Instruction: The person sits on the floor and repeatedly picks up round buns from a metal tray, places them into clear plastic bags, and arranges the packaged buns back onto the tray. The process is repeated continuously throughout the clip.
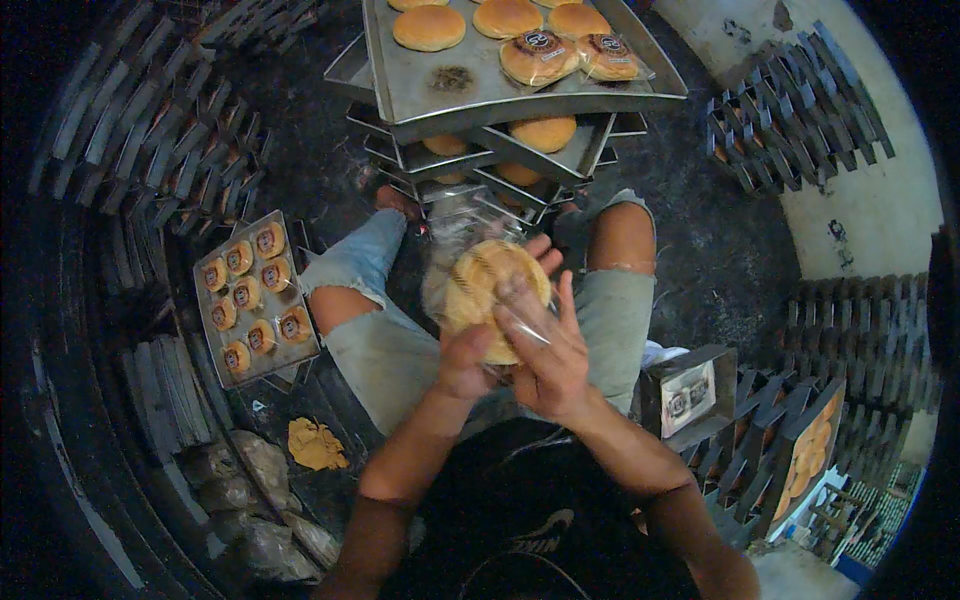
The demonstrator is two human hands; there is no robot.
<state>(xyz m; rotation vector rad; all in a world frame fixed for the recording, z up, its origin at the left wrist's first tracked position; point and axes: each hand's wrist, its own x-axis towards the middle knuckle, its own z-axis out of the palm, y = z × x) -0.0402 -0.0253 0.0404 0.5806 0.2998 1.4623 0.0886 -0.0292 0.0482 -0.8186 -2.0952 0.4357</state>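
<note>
A round bread bun [480, 281], blurred by motion, is between my two hands above my lap, with clear plastic film [450, 225] around and beyond it. My left hand [471, 360] holds the near left edge of the bun. Across its right side lie the fingers of my right hand [551, 352]. Straight ahead, a metal baking tray [409, 105] tops a stack of trays; it bears several unwrapped buns [429, 28] and wrapped, printed buns [538, 58] on its right.
Left of my knee, a tray [262, 373] holds several wrapped buns. On the right stands a metal box [694, 360] with printed plastic bags [688, 397]. Stacked trays [795, 120] line both sides. Brown crumpled material [316, 444] and filled plastic bags [255, 487] lie at lower left.
</note>
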